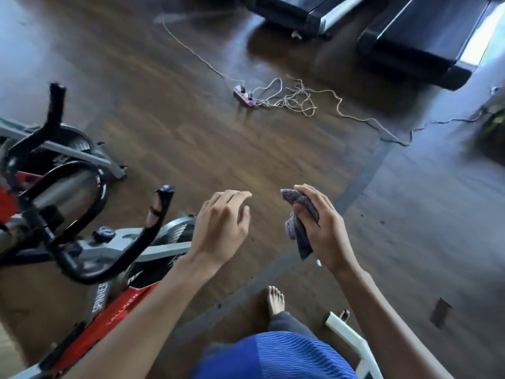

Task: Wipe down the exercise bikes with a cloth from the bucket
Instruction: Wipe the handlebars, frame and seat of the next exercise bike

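Right hand: your right hand (pixel 326 228) is up in front of you, w/ fingers and thumb closed tight around the cloth (pixel 299 224).
Cloth: small, gray-purple, bunched up. One end pokes out above your fingers, the other end hangs down below your palm. It's over bare floor, not touching any bike.
Left hand: your left hand (pixel 222 224) is just beside the right one, apart from it. Fingers are loose and a bit curled, holding nothing.
Near bike: the red and gray exercise bike (pixel 109 283) is at your left, low in the view. Its black handlebars (pixel 109 258) curve up near your left arm. You can read "SPINNER" on the frame.
Far bike: a 2nd exercise bike (pixel 54 165) stands behind it, more to the left, also w/ black bars and a silver wheel.
Bucket: can't see one in this view.
Floor: dark brown wood floor (pixel 191 132), shiny in spots.
Cords: a power strip (pixel 245 96) lies on the floor ahead, w/ a messy pile of cords (pixel 295 98) next to it.
Treadmills: two black treadmills (pixel 355 26) sit at the top, well apart from you.
Your body: blue shirt (pixel 276 356) at the bottom, and a bare foot (pixel 276 299) on the floor.
White frame: a white bar (pixel 352 340) is by your right leg.
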